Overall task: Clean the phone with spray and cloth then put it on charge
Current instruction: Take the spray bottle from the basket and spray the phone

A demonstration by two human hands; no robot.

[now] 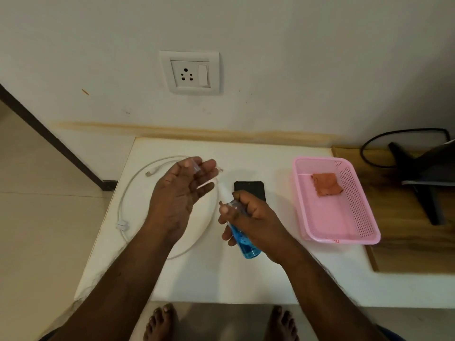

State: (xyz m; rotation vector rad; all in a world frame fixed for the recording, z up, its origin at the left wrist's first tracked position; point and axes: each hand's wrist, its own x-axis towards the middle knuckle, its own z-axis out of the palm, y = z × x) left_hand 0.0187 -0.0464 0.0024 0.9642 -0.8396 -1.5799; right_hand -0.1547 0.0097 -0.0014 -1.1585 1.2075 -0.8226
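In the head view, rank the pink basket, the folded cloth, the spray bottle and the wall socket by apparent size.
1. Pink basket, clearly largest.
2. Wall socket.
3. Spray bottle, partly hidden by the right hand and nearer the camera, so unsure against the socket.
4. Folded cloth.

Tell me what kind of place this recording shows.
Probably a room in a home: a wall socket above a small white table, a wooden desk beside it, tiled floor, bare feet.

The right hand (pixel 248 215) hides the phone's (pixel 249 189) near end; a clear cap at the left hand's (pixel 179 193) fingertips is blurred
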